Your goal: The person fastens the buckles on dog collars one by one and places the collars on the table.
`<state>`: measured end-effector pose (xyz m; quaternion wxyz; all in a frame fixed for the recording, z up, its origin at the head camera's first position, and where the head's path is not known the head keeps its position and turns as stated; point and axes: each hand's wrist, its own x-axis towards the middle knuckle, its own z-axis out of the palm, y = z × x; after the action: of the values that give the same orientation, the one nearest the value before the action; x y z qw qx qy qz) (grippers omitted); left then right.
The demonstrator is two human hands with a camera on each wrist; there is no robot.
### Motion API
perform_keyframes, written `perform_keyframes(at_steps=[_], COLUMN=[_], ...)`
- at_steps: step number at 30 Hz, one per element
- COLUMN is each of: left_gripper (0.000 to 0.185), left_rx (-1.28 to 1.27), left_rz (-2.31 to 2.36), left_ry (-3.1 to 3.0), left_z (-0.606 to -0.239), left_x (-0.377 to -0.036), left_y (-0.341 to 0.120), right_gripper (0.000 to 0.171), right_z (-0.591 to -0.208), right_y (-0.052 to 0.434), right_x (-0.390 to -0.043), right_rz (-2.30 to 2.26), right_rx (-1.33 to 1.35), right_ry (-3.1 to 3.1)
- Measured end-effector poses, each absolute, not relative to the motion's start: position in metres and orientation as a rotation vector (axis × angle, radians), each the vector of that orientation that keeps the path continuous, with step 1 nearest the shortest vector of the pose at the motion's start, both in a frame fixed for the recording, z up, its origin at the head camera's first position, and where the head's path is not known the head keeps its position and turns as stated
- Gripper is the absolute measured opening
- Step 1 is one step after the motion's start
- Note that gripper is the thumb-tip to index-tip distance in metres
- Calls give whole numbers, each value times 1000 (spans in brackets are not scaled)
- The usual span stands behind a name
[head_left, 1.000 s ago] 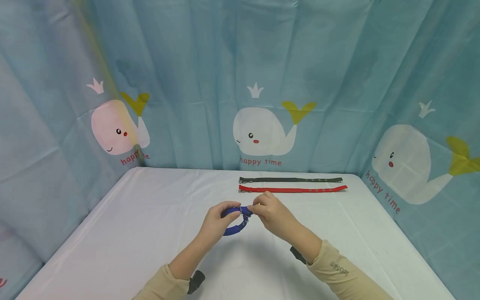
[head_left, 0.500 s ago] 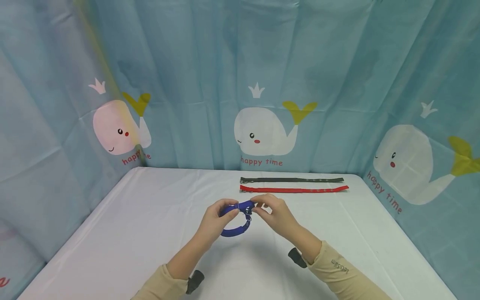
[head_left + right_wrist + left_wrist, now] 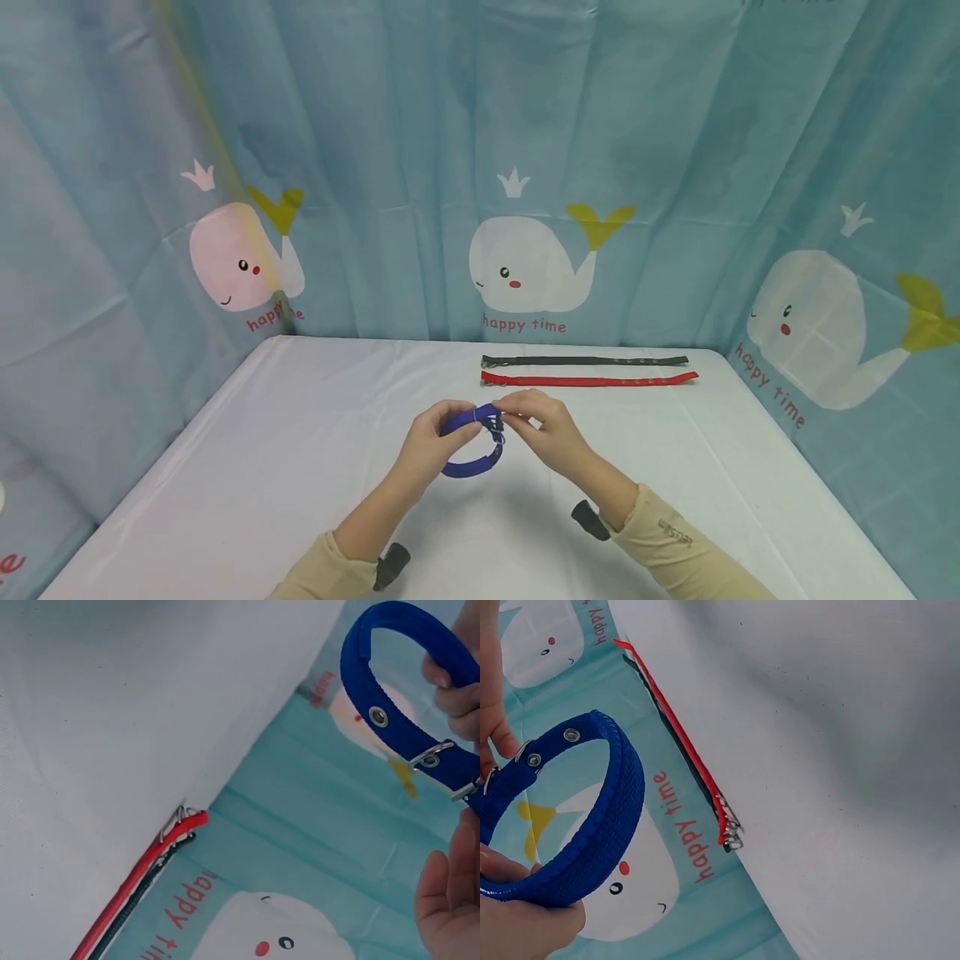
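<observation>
A blue collar [image 3: 474,454] with metal eyelets is bent into a loop and held above the white table [image 3: 300,433]. My left hand [image 3: 431,442] grips the loop's left side, seen close in the left wrist view as the blue collar [image 3: 592,817]. My right hand [image 3: 542,429] pinches the strap end at the silver buckle [image 3: 497,427]. The right wrist view shows the blue collar [image 3: 397,712] with the buckle [image 3: 431,755] next to my fingers [image 3: 450,900].
A red strap [image 3: 588,380] and a dark strap [image 3: 585,361] lie flat, side by side, near the table's far edge. A blue whale-print curtain [image 3: 525,167] closes in the table on three sides.
Both hands with the collar have shifted slightly; the right hand has moved in closer to the buckle. The two straps at the back have not moved.
</observation>
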<state>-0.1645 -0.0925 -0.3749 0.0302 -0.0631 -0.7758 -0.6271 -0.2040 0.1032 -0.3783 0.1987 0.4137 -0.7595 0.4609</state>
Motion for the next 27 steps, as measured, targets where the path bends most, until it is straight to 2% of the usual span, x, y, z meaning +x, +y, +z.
perform_keyframes(at_steps=[13, 27], left_gripper=[33, 32], left_rx=[-129, -104], left_rz=[-1968, -1960], left_ry=[-2388, -2405], left_z=[-374, -376], left_x=[-167, -168], left_y=[-95, -95], right_gripper=[25, 29], right_z=[-381, -378], right_y=[102, 101], right_x=[-203, -208], right_rz=[1318, 1243], right_rx=[1107, 1191], right_ry=[-2222, -2255])
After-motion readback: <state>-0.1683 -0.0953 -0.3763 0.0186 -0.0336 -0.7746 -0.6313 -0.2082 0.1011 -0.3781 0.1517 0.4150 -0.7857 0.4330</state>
